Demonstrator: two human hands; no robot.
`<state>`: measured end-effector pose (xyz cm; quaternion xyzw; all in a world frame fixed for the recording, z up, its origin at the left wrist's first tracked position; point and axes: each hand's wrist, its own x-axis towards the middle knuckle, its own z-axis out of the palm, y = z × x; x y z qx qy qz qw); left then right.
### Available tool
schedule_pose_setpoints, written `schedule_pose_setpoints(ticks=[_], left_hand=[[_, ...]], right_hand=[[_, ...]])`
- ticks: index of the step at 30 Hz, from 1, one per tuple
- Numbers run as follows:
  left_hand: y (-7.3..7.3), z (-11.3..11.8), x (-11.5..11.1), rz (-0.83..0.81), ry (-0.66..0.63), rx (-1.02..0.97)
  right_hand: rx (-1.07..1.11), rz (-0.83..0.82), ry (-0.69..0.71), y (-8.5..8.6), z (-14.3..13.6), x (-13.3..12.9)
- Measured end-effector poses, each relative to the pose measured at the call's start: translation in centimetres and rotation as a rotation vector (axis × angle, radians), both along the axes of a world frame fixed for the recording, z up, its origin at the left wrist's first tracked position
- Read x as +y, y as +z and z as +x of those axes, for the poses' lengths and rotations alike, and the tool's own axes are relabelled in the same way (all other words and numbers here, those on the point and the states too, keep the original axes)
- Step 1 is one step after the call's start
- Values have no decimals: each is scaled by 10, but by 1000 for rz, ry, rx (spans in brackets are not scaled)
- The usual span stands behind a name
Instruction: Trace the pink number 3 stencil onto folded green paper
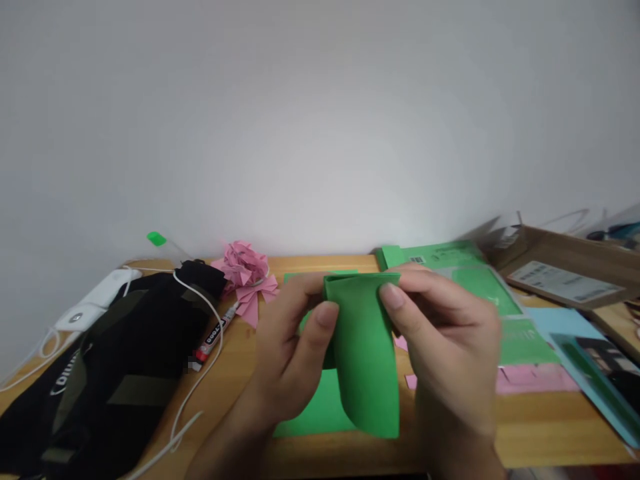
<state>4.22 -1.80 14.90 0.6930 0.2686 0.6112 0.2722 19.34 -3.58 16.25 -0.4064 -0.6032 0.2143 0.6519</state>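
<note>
A folded piece of green paper (367, 360) hangs in front of me, its fold at the top and its lower end curling downward. My left hand (295, 347) pinches the upper left corner between thumb and fingers. At the upper right corner my right hand (440, 327) grips the same paper, thumb in front and fingers behind. Below, a flat green sheet (320, 407) lies on the wooden table, partly hidden by my hands and the held paper.
Pink paper flowers (245, 267) and a glue tube (213, 340) lie to the left, beside a black bag (130, 373), a white power strip (95, 300) and a white cable (193, 387). Green paper packs (465, 280), pink paper (537, 379) and a cardboard box (575, 263) occupy the right.
</note>
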Motion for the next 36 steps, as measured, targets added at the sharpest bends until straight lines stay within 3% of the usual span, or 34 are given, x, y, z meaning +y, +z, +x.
schedule_pose_setpoints(ticks=[19, 36], left_hand=[[6, -4, -2, 120, 91, 126], [4, -3, -3, 124, 93, 50]], right_hand=[[-99, 12, 9, 6, 2, -10], [-134, 101, 38, 7, 3, -11]])
